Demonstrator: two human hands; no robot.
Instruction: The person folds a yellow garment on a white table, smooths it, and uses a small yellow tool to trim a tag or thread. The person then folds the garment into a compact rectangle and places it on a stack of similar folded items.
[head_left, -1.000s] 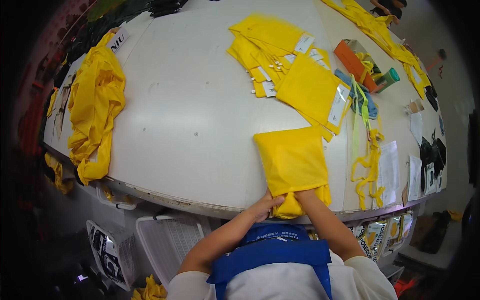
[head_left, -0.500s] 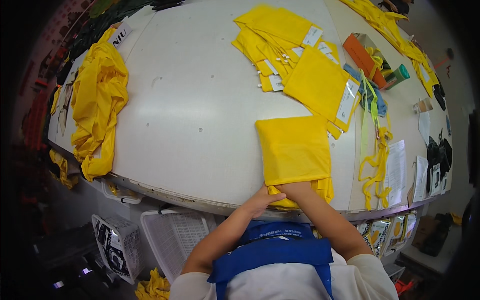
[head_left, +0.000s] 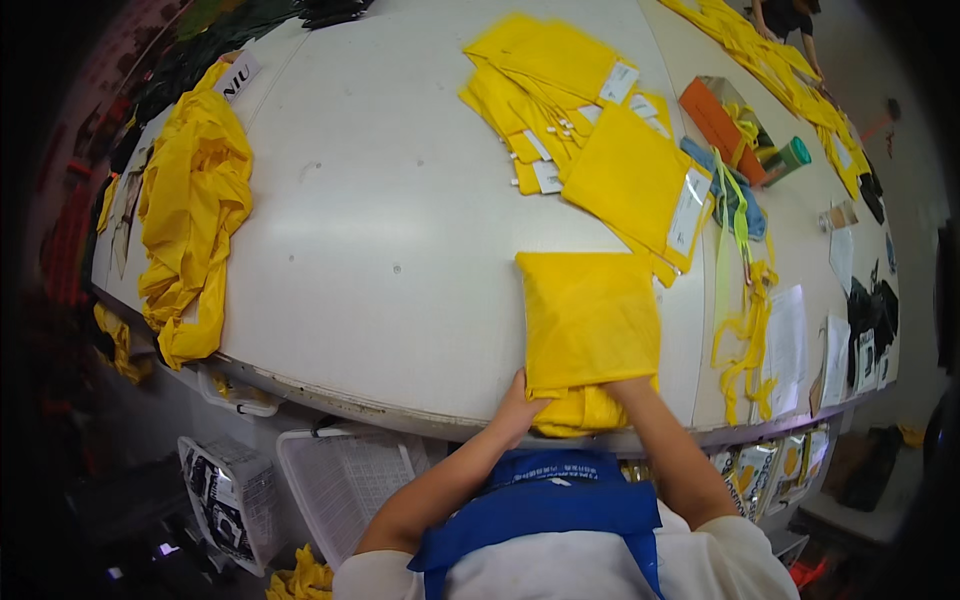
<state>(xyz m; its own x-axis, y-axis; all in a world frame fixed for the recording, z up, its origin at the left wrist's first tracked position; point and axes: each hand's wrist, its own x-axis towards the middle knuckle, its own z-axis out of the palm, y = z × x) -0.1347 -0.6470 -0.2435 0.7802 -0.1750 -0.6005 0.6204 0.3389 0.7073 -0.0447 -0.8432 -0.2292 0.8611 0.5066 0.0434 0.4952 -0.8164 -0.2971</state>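
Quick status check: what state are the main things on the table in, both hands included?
Yellow pouch: top flat, fabric gathered at near edge
Left hand: at its near left edge, partly covered
Right hand: fingers hidden under its near edge
Pouch pile: overlapping, fanned out
Yellow cloth: crumpled
Orange box: open
Blue cloth: crumpled
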